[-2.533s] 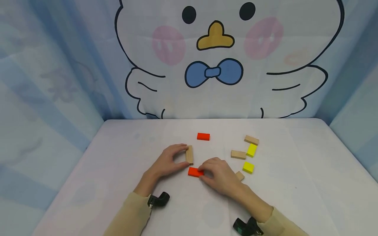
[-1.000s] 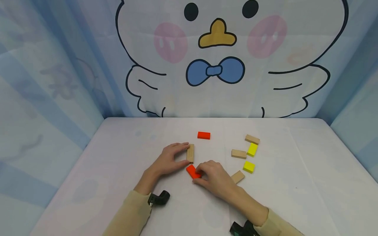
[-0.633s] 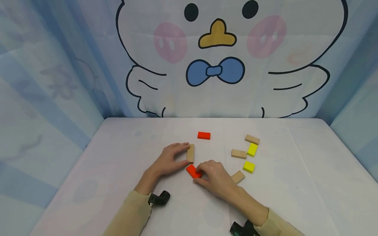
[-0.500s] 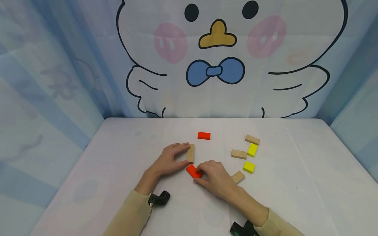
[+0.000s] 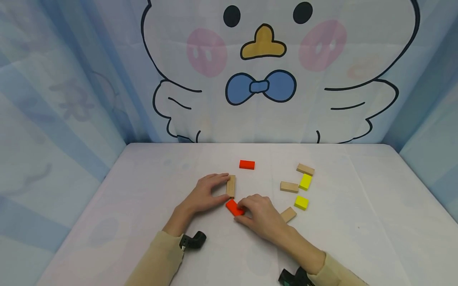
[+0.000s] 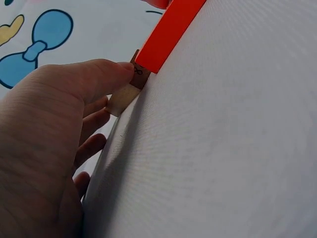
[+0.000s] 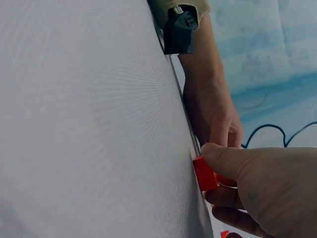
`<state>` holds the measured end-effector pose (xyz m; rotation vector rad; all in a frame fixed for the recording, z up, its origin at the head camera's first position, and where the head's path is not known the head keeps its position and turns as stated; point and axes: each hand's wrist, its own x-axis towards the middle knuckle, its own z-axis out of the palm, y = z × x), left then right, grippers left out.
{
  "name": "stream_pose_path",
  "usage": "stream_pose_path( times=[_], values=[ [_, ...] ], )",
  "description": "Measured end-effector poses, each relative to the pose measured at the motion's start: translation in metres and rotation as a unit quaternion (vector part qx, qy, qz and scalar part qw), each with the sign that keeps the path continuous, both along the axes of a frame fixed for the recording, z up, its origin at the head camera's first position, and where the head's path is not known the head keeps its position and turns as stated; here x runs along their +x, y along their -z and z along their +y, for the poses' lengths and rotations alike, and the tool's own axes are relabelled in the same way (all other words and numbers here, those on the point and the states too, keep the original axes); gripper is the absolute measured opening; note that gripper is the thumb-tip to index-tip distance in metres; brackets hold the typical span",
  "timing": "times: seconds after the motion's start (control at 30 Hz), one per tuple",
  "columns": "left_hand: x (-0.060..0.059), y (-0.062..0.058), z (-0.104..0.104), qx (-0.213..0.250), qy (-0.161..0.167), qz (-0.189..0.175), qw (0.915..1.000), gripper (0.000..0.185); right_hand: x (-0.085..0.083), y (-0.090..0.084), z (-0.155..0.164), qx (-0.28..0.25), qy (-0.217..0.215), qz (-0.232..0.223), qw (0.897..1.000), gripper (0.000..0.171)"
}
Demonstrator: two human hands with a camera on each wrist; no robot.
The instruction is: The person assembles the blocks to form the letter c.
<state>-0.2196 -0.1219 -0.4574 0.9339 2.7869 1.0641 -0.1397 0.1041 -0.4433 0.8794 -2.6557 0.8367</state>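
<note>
Pinching the standing wooden block (image 5: 230, 186) steady with my left hand (image 5: 204, 194), I grip the red block (image 5: 234, 207) at its near end in my right hand (image 5: 259, 216), and should ease it square against the wood's base without nudging either.

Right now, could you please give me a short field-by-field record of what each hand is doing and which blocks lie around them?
left hand: grips a tan block standing on edge
right hand: pinches a red block, its end at the tan block's near end
second red block: lies alone farther back
loose blocks at right: two yellow, three tan
surface: white table
</note>
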Motion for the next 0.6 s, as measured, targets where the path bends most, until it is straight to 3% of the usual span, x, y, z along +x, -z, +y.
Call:
stream_pose_path(
  times=[0.6],
  values=[
    [-0.0010, 0.0013, -0.0006, 0.011, 0.009, 0.015, 0.9998, 0.058, -0.0015, -0.0053, 0.0044, -0.011, 0.006, 0.028, 1.000, 0.025]
  ],
)
